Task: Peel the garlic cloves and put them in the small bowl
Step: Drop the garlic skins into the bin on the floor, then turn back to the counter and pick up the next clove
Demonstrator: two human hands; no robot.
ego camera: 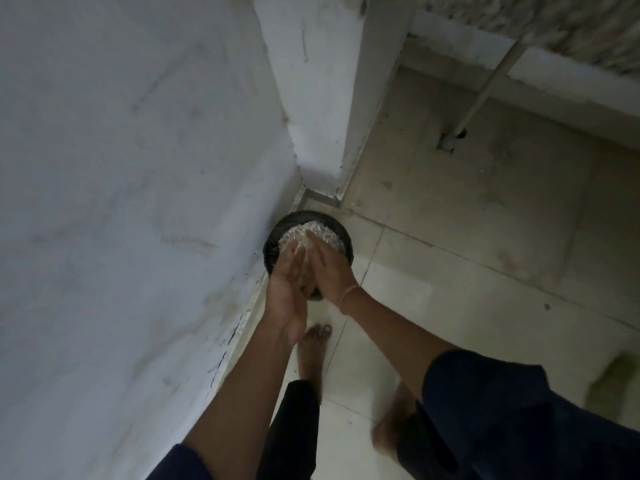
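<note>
I stand over a round bin (pixel 347 244) lined with a black bag, set on the floor in a wall corner. A heap of pale garlic skins (pixel 322 234) fills it. My left hand (pixel 285 291) and my right hand (pixel 327 271) are held together above the bin's near side, palms facing each other and fingers straight, with a few pale skins between them. A thin band circles my right wrist. No garlic cloves and no small bowl are in view.
A white wall (pixel 138 202) runs along the left and a white pillar (pixel 311 98) stands behind the bin. Pale floor tiles (pixel 467 271) spread to the right. A white pipe (pixel 485 84) enters the floor at the back. My bare feet (pixel 311 355) stand near the bin.
</note>
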